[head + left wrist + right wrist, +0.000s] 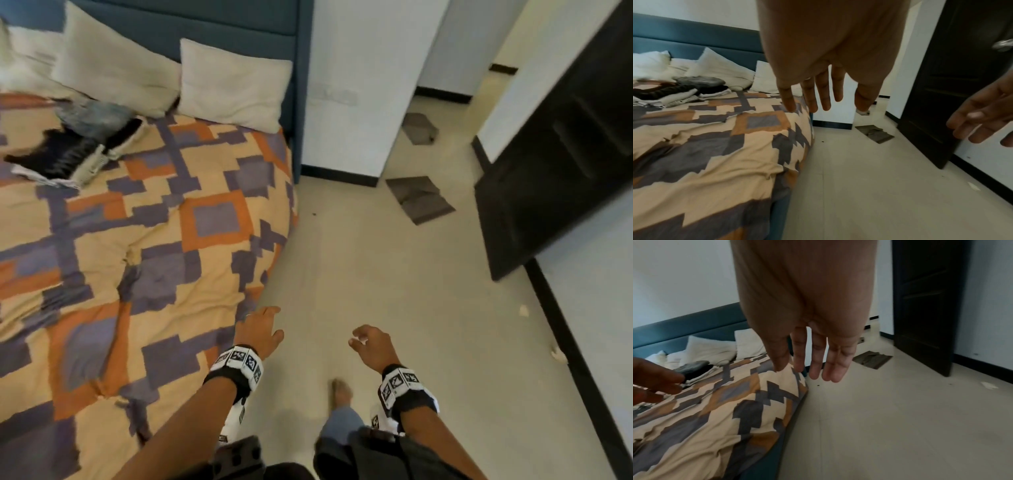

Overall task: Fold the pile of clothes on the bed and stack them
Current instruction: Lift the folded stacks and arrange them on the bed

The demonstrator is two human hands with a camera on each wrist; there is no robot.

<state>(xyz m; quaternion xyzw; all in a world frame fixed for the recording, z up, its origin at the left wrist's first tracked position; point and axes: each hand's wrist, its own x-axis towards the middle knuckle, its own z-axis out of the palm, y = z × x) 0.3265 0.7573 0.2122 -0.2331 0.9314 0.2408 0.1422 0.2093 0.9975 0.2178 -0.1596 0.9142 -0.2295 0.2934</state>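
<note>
Right now both hands are empty: the left hand [262, 329] hangs with fingers spread at the edge of the bed [154, 240], and the right hand [371, 344] hovers over the floor [394, 274] with a loose, slightly curled grip on nothing. The pile of clothes [77, 147] lies well apart from them, up near the pillows [233, 84]. Reaching that far across the rumpled patterned cover risks dragging garments and tumbling the pile, and the grey cloths [419, 198] on the floor could trip a step.
</note>
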